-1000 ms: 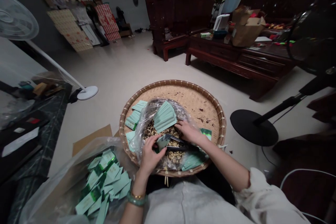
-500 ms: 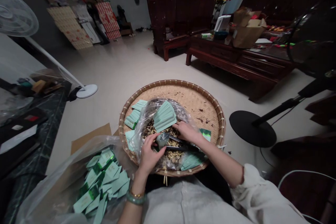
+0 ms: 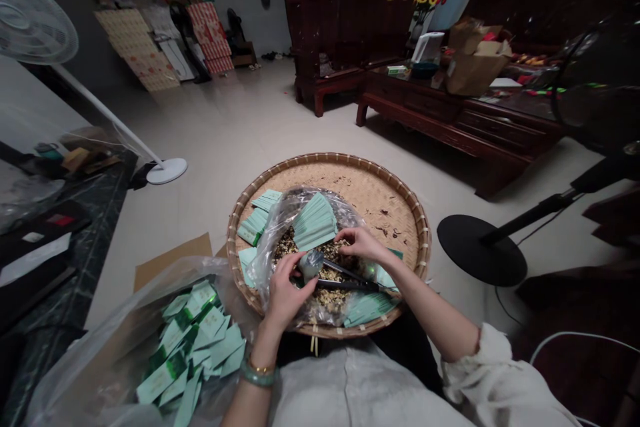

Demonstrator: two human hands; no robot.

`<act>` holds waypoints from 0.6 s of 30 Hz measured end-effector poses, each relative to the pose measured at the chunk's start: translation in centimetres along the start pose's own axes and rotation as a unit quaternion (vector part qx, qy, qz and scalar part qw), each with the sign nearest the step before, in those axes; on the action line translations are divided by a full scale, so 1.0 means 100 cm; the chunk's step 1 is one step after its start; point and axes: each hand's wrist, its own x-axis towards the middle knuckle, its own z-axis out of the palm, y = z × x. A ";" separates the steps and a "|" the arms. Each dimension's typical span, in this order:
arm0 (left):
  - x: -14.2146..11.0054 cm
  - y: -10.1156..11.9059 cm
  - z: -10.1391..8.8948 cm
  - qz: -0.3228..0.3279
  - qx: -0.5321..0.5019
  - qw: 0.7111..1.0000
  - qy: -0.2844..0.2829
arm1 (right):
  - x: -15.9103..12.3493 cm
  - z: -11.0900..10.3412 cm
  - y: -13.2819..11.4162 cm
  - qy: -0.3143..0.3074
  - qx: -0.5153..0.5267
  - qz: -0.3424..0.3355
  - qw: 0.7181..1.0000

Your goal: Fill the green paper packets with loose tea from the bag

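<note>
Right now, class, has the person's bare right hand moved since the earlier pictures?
Yes, slightly: the right hand has shifted toward the far rim of the round woven bamboo tray.

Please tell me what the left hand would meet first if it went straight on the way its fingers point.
The left hand would probably meet the metal utensil first, though depth is unclear.

Your R hand (image 3: 361, 243) sits a bit higher now, moved up off the handles w/ fingers curled above them. The scoop (image 3: 311, 265) shows more of its rounded bowl, and its handles reach further R, ends now over the green packet (image 3: 386, 277) by the basket rim. Your view's also swung slightly: the chair (image 3: 313, 33) sits further R in frame.
</note>
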 end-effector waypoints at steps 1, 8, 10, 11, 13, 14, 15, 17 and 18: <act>0.000 0.001 0.000 0.001 0.000 1.000 0.000 | -0.001 -0.002 -0.001 -0.004 0.026 0.006 1.000; 0.002 0.001 0.002 -0.002 0.014 1.000 -0.003 | -0.011 -0.024 -0.033 -0.048 0.278 0.050 0.958; 0.002 0.001 0.003 -0.001 0.020 1.000 -0.005 | -0.015 -0.032 -0.051 -0.068 0.297 0.027 0.952; 0.003 0.000 0.004 0.000 0.023 1.000 -0.005 | -0.017 -0.035 -0.061 -0.077 0.291 0.011 0.954; 0.003 0.001 0.004 0.001 0.027 1.000 -0.004 | -0.021 -0.040 -0.080 -0.094 0.255 -0.027 0.962; 0.003 0.002 0.005 0.001 0.027 1.000 -0.004 | -0.022 -0.041 -0.089 -0.101 0.229 -0.048 0.967; 0.003 0.003 0.004 0.002 0.026 1.000 -0.003 | -0.023 -0.041 -0.097 -0.100 0.193 -0.065 0.974; 0.003 0.004 0.004 0.002 0.022 1.000 -0.003 | -0.023 -0.040 -0.109 -0.099 0.104 -0.095 0.985; 0.003 0.005 0.004 0.002 0.020 1.000 -0.005 | -0.023 -0.039 -0.113 -0.099 0.058 -0.107 0.988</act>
